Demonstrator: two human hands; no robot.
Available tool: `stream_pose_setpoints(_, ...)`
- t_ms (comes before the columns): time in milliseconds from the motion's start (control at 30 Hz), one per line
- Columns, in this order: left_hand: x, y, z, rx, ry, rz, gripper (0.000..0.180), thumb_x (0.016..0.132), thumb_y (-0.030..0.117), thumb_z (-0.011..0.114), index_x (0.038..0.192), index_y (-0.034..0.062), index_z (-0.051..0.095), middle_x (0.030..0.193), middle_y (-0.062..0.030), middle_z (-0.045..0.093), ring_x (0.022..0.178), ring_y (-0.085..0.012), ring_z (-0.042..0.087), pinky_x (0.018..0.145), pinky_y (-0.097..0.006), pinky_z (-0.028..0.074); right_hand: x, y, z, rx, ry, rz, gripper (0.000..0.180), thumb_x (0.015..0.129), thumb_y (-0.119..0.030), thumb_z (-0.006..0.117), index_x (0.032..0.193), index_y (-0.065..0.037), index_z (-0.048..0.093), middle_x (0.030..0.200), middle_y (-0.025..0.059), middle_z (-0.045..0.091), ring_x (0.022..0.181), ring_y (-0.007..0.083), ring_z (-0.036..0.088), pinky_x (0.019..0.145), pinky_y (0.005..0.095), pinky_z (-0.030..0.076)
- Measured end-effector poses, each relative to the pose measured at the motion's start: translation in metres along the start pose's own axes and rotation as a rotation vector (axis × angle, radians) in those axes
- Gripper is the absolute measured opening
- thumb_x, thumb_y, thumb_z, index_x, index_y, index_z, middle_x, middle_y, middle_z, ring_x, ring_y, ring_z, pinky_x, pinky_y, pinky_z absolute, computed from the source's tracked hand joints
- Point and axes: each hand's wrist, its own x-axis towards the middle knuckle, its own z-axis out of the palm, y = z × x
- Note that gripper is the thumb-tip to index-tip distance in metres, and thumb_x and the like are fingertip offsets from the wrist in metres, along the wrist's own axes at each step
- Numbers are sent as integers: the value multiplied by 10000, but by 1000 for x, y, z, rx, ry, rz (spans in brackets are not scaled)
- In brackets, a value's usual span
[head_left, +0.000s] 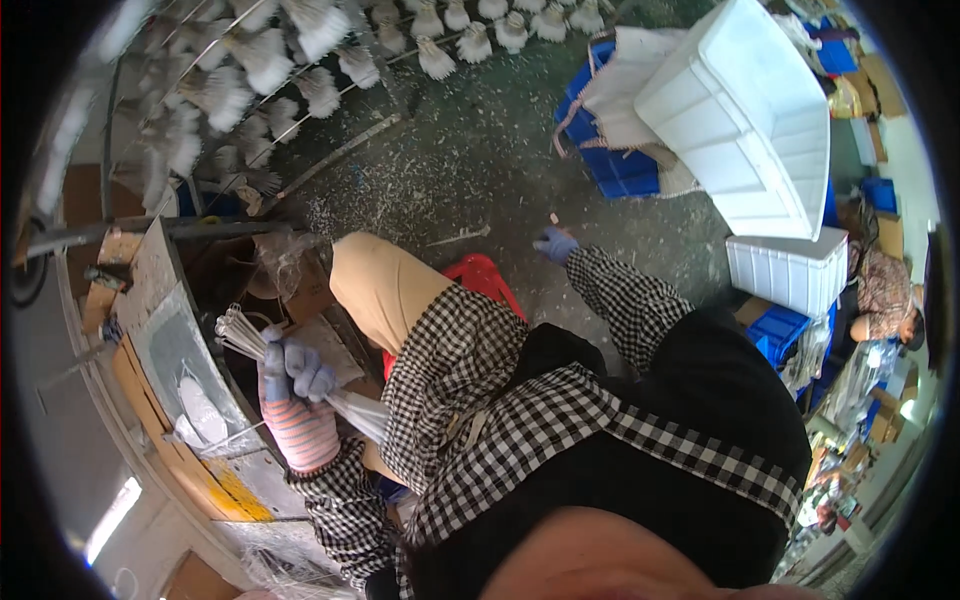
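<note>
My left hand (298,368), in a grey glove, is closed round a bundle of thin white sticks (362,413). The sticks' clustered ends (238,332) show beyond the fingers, and their other ends run down toward my lap. This hand is beside a worn metal-topped bench (168,305). Well away from my body, above the floor, my right hand (555,244) reaches out in a bluish-grey glove. One bare fingertip pokes out straight, and nothing shows in that hand. Its other fingers are small and partly hidden.
White feathery bunches (435,58) hang in rows from racks. Pale scraps litter the floor (400,190). A red stool (485,282) is beside my knee, under beige cloth (385,280). White bins (735,120) and a blue crate (630,172) stand right. Another person (885,290) sits far right.
</note>
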Motion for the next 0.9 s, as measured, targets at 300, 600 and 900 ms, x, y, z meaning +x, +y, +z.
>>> stream_pose_setpoints(300,127,-119,70,-295,100,-387,144,988,132,440,1078,40,504,781,-11,458,622,-95,394,585,-251,370,117,25,-8,99,33,-63,380,830,-374,607,1116,-127,643,1095,111,662,989,274,632,899,377,468)
stream_pose_setpoints(600,240,-227,42,127,185,-651,190,957,259,527,1106,143,507,802,18,441,686,-110,423,647,-297,397,273,141,-6,-337,362,290,424,904,-387,483,1197,-102,594,1175,131,628,1082,334,592,972,489,430)
stream_pose_setpoints(900,274,-258,34,72,147,-718,121,957,212,517,1052,144,486,646,53,342,544,-86,376,532,-265,331,383,346,50,-134,319,396,418,931,-364,450,1207,-74,572,1189,115,612,1099,296,570,969,447,431)
